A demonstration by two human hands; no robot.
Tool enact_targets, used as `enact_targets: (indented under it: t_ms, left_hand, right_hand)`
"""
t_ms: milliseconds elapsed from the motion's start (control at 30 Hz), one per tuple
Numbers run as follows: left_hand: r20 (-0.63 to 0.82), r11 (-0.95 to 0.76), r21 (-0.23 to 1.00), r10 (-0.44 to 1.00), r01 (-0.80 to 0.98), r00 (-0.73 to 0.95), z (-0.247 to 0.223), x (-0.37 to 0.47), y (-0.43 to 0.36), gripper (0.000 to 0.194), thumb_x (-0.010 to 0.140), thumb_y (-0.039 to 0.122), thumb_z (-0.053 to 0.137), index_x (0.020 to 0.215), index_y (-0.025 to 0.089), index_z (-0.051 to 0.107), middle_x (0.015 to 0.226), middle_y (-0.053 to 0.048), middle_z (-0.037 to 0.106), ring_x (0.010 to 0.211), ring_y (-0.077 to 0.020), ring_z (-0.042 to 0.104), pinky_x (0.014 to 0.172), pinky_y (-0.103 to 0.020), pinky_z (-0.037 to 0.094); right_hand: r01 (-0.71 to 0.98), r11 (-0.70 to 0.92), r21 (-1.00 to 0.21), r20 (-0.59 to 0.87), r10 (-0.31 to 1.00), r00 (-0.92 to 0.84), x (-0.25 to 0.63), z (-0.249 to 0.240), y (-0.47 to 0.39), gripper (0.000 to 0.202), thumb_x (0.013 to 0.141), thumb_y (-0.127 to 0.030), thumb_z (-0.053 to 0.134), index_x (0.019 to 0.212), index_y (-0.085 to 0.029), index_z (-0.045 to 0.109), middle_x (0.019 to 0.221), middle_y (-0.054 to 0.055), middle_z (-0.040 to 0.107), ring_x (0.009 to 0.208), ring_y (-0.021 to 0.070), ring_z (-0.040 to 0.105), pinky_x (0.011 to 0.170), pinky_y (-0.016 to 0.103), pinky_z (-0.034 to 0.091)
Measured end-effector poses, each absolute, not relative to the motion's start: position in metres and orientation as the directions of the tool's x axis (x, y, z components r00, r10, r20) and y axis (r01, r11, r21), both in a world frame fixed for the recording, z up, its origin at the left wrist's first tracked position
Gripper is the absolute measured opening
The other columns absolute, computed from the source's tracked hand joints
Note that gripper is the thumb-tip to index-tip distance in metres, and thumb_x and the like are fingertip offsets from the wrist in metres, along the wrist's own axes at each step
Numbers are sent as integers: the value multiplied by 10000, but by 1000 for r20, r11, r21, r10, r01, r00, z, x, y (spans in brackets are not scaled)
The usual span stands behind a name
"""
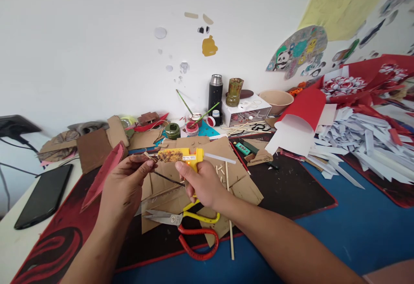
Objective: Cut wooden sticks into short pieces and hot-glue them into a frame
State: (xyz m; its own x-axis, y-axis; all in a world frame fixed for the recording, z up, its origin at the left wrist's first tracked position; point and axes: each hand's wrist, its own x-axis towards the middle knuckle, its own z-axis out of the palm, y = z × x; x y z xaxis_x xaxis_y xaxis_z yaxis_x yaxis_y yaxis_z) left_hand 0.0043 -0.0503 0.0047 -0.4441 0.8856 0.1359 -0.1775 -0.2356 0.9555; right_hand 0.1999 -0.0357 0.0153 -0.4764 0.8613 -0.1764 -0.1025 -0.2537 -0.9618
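My right hand (205,180) grips the handle of a yellow hot glue gun (174,155), stained brown along its barrel. A clear glue stick (220,158) sticks out of its back. My left hand (124,180) is closed, pinching a small wooden stick piece (149,156) right by the gun's nozzle. Whether the two touch is hard to tell. Below the hands, scissors (174,219) with red and yellow handles lie with blades slightly apart. Cardboard (246,188) sits under the work, bearing short cut sticks (221,170) and a long wooden stick (229,215).
Paint jars (172,131), a black thermos (215,92) and a white box (247,109) line the wall. Folded white paper strips (346,129) pile up on the right beside red paper (304,103). A phone (43,198) lies at the left, near a red cardboard piece (103,174).
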Motion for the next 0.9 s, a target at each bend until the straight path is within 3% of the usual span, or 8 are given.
enact_targets:
  t_ms: [900]
  left_hand:
    - [164,-258,953,882,-160,-442,4,1,-50,260,659,328,1003,778,232,793,816,8,735,763,-140,644,735,-277,553]
  right_hand:
    - [-83,-247,-965,-178,859,-480,200,17,-36,537,878,-751,703,792,-243,554,426,-100,443,349,103,415,354,228,365]
